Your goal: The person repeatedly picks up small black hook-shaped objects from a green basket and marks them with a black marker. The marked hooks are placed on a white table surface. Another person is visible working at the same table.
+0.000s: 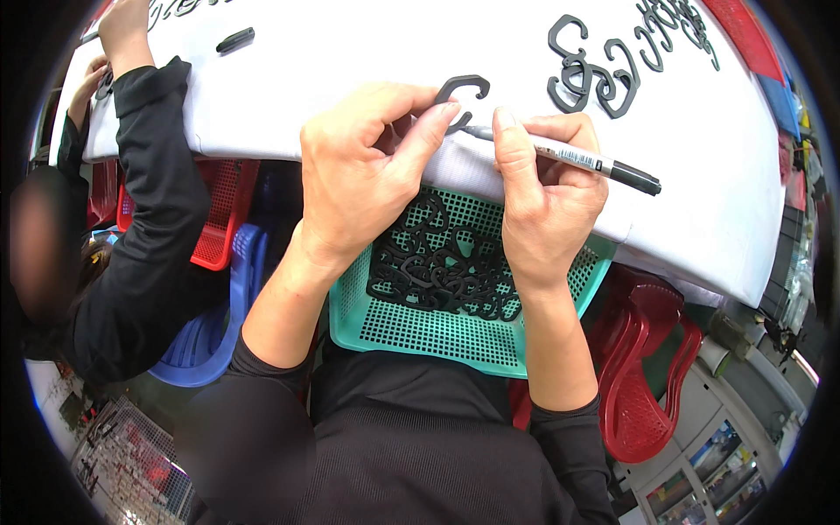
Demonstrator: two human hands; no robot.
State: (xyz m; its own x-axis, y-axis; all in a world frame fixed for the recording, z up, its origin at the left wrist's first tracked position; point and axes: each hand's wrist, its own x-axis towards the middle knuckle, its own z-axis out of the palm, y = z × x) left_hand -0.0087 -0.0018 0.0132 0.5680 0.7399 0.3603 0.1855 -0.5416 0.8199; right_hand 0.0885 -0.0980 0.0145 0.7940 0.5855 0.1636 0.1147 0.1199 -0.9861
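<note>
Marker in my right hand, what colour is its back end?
Black; the marker's back end shows best in the head view.

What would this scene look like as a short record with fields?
Left hand: pinches a black C-shaped piece
Right hand: holds a marker, tip close to that piece
Green basket: below the table edge, holding a heap of similar pieces
White table: more black pieces toward the right
Far left: a co-worker's black sleeve
</note>
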